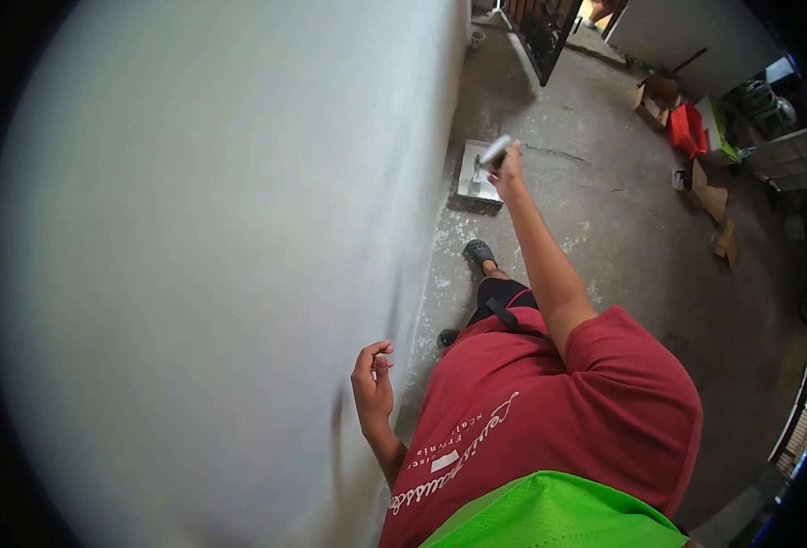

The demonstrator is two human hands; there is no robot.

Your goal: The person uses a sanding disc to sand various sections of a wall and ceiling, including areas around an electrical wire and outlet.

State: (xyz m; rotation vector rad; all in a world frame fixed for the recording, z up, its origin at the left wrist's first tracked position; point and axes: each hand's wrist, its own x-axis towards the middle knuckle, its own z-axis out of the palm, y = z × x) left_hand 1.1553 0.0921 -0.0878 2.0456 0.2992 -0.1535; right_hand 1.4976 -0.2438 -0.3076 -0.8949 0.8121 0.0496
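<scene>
A large white wall (212, 256) fills the left of the head view. My left hand (372, 376) hangs beside it with fingers loosely curled, holding nothing and just off the wall surface. My right hand (508, 173) is stretched out downward and grips the handle of a paint roller (494, 151), whose white sleeve sits above a grey paint tray (476, 183) on the floor at the wall's foot. My red shirt and dark shoes show below.
Paint-spattered concrete floor (623, 228) spreads to the right. Cardboard boxes (707, 192), a red container (686, 128) and clutter line the far right. A dark metal gate (545, 32) stands at the top.
</scene>
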